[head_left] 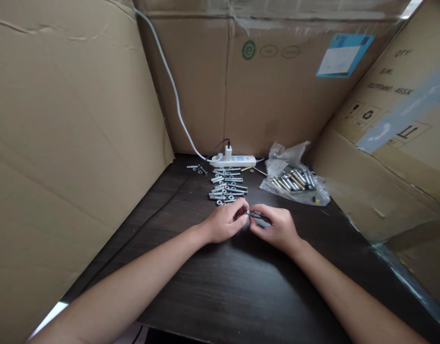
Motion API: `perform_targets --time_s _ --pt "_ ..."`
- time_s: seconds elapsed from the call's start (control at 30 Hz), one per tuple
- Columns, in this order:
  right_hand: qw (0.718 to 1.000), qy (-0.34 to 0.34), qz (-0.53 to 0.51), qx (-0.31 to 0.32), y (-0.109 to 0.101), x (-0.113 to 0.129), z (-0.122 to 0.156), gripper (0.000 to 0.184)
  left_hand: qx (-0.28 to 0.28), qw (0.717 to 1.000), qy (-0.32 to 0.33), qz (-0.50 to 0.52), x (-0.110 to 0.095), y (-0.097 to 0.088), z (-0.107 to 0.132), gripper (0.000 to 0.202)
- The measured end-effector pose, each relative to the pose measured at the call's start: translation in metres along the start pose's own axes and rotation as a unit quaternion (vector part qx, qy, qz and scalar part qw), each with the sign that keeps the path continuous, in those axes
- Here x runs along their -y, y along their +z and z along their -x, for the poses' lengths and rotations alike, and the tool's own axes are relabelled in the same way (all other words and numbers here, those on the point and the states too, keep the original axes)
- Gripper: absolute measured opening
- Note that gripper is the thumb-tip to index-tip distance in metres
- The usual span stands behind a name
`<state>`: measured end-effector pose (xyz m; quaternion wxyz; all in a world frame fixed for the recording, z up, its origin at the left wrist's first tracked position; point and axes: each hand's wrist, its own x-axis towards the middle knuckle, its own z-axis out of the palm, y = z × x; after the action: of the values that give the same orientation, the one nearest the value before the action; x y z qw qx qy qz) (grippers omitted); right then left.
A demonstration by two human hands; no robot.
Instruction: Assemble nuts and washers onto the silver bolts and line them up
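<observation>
"Where is the bolt [260,215]?"

"Well in front of the power strip [237,161], over the near part of the table [223,291]."

"Who has it?"

"Both sides. The right hand [277,227] pinches its shank between thumb and fingers. The left hand [225,220] has thumb and fingertips pressed together on the other end, at a small metal piece."

"Nut or bolt head?"

"I can't tell; it's tiny and partly covered by the fingertips."

"What lies closer to the strip?"

"Loose bolts [237,187] in rough rows, just in front of it, with nuts [219,202] among them. The nearest ones lie right beside the left hand."

"And off to its sides?"

"To the right of the strip and a bit forward, a clear plastic bag [322,196] with more bolts inside. To its left, a few small metal pieces [192,166]."

"Behind it?"

"A cardboard wall [191,71]. A white cord [176,98] runs down in front of that to the strip's left end."
</observation>
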<state>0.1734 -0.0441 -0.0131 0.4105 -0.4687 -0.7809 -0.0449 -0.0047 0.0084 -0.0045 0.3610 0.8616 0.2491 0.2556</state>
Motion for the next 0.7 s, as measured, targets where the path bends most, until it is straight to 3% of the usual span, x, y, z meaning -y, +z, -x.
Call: perform_targets --time_s 0.23,0.4,0.7 --pt "1.0 -0.012 -0.007 0.005 0.001 0.002 0.0 0.011 0.02 1.0 -0.013 -0.005 0.006 0.004 -0.002 0.041" --pt "1.0 0.0 -0.004 0.001 0.001 0.0 0.001 0.015 -0.034 0.999 0.002 -0.016 -0.003 0.001 0.001 0.017" --pt "1.0 0.008 0.005 -0.004 0.001 0.001 0.001 0.012 -0.02 0.998 0.012 -0.053 -0.009 0.0 0.003 0.018"
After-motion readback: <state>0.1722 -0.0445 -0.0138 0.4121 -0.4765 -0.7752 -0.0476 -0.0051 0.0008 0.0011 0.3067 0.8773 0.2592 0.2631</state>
